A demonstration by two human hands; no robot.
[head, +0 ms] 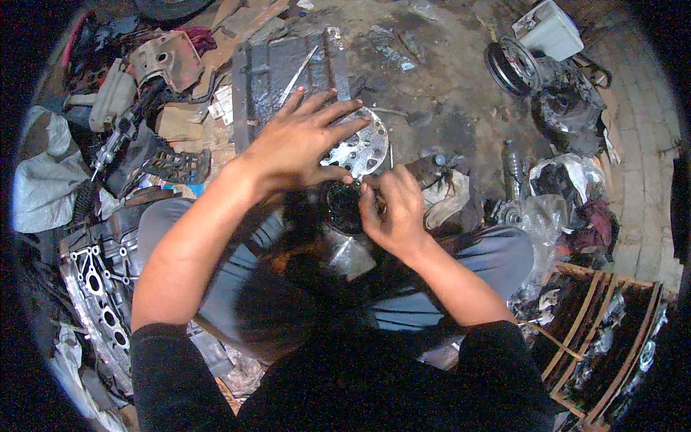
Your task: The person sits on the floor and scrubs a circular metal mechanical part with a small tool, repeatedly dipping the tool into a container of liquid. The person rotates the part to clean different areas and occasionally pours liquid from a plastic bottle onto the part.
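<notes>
A round metal plate [372, 146] with many holes stands before me, tilted, over a dark, oily round part [344, 208]. My left hand [305, 135] is spread across the plate's left side, fingers wide apart and thumb near its lower edge. Whether it presses on the plate or hovers just above is unclear. At the plate's lower right edge, my right hand [397, 208] has its fingers curled and thumb close to the forefinger. Anything small between those fingers is hidden. A thin metal rod [391, 155] shows just above the right hand.
A black tray-like panel [291, 65] bears a long pointed metal strip [299, 75]. Left lie a cylinder head [102, 302] and a metal cover [167, 59]. Right are a plastic bottle [510, 167], a pulley-like wheel [515, 65], a white container [550, 32] and a wooden-slatted frame [594, 335].
</notes>
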